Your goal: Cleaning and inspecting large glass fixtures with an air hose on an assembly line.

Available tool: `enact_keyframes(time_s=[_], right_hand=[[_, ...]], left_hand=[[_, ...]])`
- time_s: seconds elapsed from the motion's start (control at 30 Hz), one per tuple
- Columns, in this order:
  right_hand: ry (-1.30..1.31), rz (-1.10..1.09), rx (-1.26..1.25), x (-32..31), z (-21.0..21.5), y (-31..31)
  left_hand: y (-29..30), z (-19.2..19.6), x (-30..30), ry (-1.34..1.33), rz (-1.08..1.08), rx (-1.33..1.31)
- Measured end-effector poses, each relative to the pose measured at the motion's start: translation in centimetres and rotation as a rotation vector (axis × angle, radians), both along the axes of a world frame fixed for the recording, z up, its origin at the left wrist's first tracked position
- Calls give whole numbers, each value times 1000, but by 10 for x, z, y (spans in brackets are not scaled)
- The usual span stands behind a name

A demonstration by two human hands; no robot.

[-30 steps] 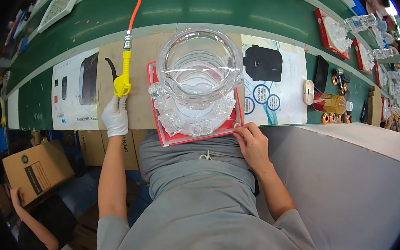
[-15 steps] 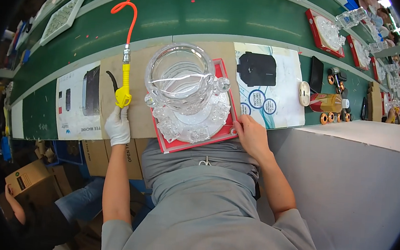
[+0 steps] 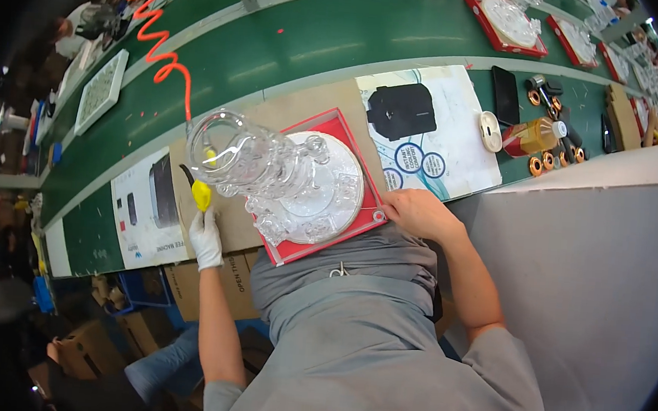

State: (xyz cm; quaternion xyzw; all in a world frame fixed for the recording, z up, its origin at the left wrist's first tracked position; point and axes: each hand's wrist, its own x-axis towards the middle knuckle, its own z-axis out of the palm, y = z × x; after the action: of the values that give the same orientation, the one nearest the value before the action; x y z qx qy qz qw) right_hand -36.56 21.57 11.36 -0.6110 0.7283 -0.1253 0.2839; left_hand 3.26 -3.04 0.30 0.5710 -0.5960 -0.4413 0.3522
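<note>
My left hand [image 3: 206,241], in a white glove, has its fingers closed on the lower end of a yellow air blow gun [image 3: 201,195] with a black lever. Part of the gun is seen through a clear glass-like vessel [image 3: 232,155]. This tall vessel stands on a round white base [image 3: 337,194] with clear ornaments round it, inside a shallow red tray [image 3: 371,209]. The tray lies at the bench's near edge, against my lap. My bare right hand [image 3: 421,214] grips the tray's near right corner, its fingers curled on the rim.
An orange coiled hose [image 3: 157,37] runs up from the gun. Cardboard [image 3: 266,123] and printed sheets cover the bench. To the right lie a phone [image 3: 505,96], a cream case [image 3: 490,132], a bottle [image 3: 531,136] and copper-coloured rings. More red trays [image 3: 506,22] stand beyond.
My view has turned, so the bench slants and the vessel appears to lean left across the blow gun. Both hands keep their holds.
</note>
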Motion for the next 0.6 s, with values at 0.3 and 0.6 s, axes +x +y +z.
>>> enact_keyframes(time_s=[0.3,0.6], right_hand=[[-416,-432,-60,10,42,92],[-1476,-60,-724,69,133,28]], left_hand=[[110,190,-54,617,153,104],[182,279,-154,180,-952,-247]])
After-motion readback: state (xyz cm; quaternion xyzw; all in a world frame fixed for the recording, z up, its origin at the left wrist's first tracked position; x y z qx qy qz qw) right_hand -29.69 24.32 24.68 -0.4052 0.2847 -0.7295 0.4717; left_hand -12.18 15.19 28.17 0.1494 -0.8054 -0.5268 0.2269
